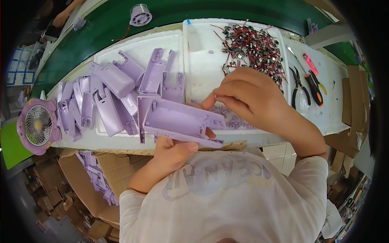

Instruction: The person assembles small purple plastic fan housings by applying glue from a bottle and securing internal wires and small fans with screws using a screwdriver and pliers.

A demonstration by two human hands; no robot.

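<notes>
My left hand [173, 154] grips a hollow light-purple plastic housing half [176, 117] from below, its open side facing up and its notched end pointing right. Just above that end is my right hand [253, 95], thumb and fingertips pressed together. Whatever they pinch, if anything, is too small to make out. Beneath the right hand lie many small purple plastic pieces [239, 122], partly hidden by it. More purple housing shells [111, 79] are heaped on the left of the table, some open side up and some closed side up.
Small circuit boards with red and black wires [255, 46] fill a white foam tray [196, 60]. Black pliers [298, 87], an orange-black screwdriver [315, 90] and a pink cutter [310, 64] lie right. A purple fan [38, 126] stands left; a cardboard box [81, 178] of purple parts is below.
</notes>
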